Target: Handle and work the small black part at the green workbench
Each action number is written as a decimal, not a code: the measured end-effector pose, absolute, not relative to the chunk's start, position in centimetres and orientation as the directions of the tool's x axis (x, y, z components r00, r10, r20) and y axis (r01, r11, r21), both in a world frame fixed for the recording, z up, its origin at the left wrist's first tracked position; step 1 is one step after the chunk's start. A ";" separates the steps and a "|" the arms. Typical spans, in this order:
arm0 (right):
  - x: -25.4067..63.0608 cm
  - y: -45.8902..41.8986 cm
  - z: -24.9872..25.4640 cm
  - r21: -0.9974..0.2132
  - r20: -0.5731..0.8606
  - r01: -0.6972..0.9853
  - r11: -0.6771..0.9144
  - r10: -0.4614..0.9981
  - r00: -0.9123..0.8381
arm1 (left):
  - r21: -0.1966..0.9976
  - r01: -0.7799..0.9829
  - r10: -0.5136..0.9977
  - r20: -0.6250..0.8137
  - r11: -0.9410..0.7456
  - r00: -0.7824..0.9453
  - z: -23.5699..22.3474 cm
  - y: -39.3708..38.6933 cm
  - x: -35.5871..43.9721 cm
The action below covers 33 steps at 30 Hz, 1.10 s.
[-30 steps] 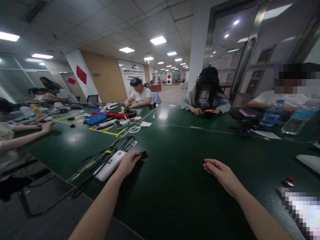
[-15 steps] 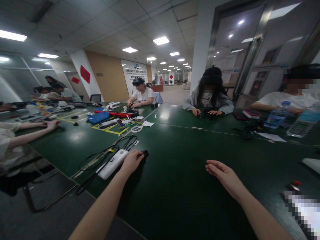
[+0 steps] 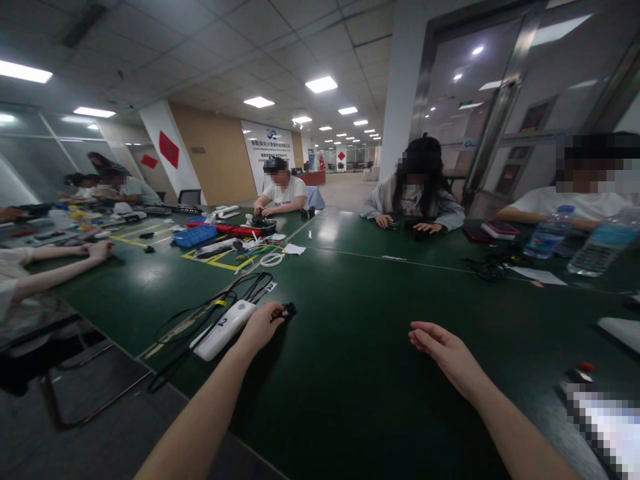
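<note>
My left hand [image 3: 263, 323] rests on the green table, its fingers closed round a small black object [image 3: 289, 310] whose kind I cannot make out. Part of that object pokes out past the fingertips on the right. Just left of the hand lies a white power bank-like box [image 3: 223, 331] marked with a 2, black cables beside it. My right hand [image 3: 447, 351] is apart from it on the right, over bare table. It holds nothing; its fingers are loosely stretched and the thumb lies near them.
Beyond my left hand are a blue basket [image 3: 195, 235], coloured wires and a coiled white cable [image 3: 273, 259]. Water bottles [image 3: 551, 231] and black cables [image 3: 493, 263] lie at the right. A blurred-out bright screen [image 3: 607, 420] is at the lower right. Other people sit around the table.
The view has shifted very slightly. My left hand keeps its hold on the small black object, which has turned a little; my right hand stays nearly still.
</note>
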State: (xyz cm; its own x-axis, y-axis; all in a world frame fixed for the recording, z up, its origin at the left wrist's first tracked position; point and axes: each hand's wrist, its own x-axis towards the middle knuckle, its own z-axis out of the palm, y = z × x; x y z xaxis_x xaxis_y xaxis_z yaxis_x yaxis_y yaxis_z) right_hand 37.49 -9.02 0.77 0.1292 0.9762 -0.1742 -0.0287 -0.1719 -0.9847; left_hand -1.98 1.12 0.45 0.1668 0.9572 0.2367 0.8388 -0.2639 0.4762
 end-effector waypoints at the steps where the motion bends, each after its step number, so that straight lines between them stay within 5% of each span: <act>1: 37.5 -9.0 0.8 -0.984 -0.179 -0.030 -0.177 0.975 0.128 | 0.479 0.837 0.958 0.233 -0.264 0.168 0.5 1.1 -2.0; 13: 37.4 -9.3 1.3 -0.983 -0.182 -0.031 -0.180 0.975 0.128 | 0.280 0.910 0.944 0.218 -0.304 0.248 1.6 0.6 -1.5; 24: 37.4 -9.4 1.3 -0.981 -0.194 -0.053 -0.189 0.973 0.125 | 0.403 0.878 0.957 0.234 -0.257 0.173 -0.3 1.6 -2.6; 33: 37.4 -9.2 1.1 -0.979 -0.200 -0.054 -0.194 0.970 0.135 | 0.368 0.902 0.955 0.267 -0.227 0.132 0.2 1.6 -2.5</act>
